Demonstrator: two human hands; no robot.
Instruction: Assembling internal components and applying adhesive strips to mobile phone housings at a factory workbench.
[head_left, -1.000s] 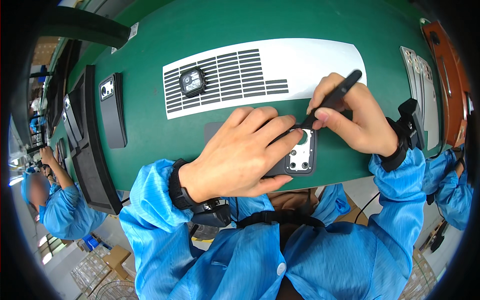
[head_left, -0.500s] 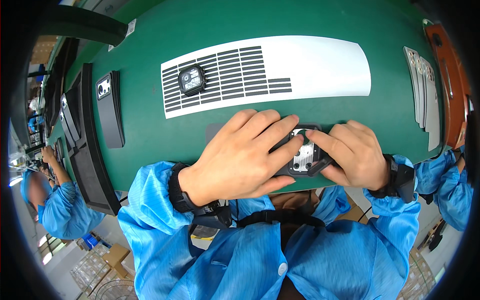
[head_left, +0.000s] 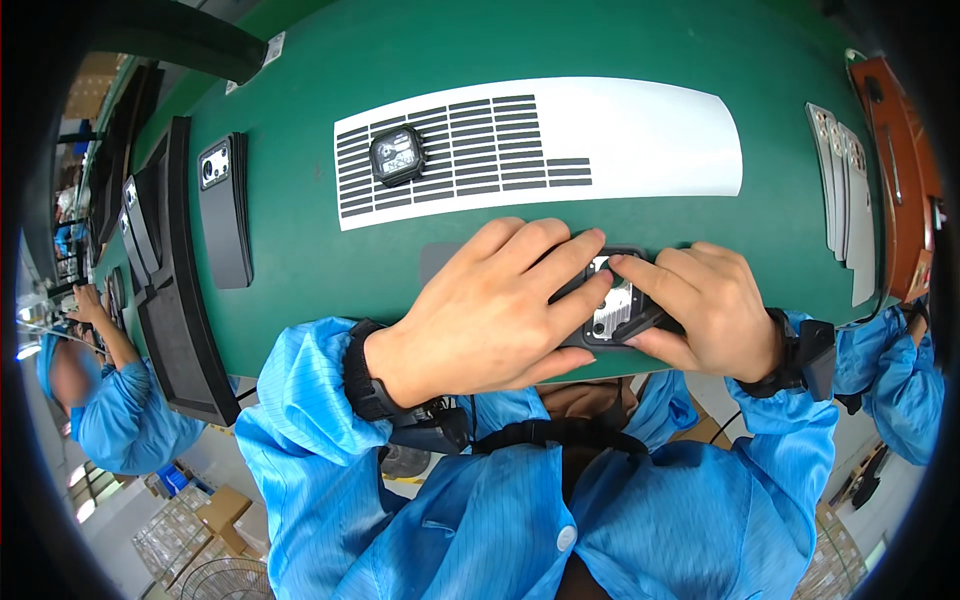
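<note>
A dark grey phone back cover (head_left: 436, 260) lies near the table's front edge, mostly hidden under my left hand (head_left: 500, 305). That hand bends over it, fingertips pressed beside the silvery camera area (head_left: 618, 300) with its round holes. From the other side my right hand (head_left: 712, 305) works at the same end. Its index fingertip touches the camera area's upper part, and its thumb lies below, against a small dark strip-like piece (head_left: 642, 322) whose exact kind I cannot make out. Both index fingertips nearly meet.
A white sheet with rows of black strips (head_left: 480, 150) lies beyond my hands, a digital watch (head_left: 398, 155) on it. Stacked phone covers (head_left: 224, 215) and a black tray (head_left: 185, 300) stand left; pale covers (head_left: 840, 195) and a brown case (head_left: 900, 180) right. Co-workers (head_left: 125, 410) sit nearby.
The view has shifted slightly. My right index finger and thumb have moved a little over the camera area, and the dark piece now covers more of its lower right. My left hand stays over the cover.
</note>
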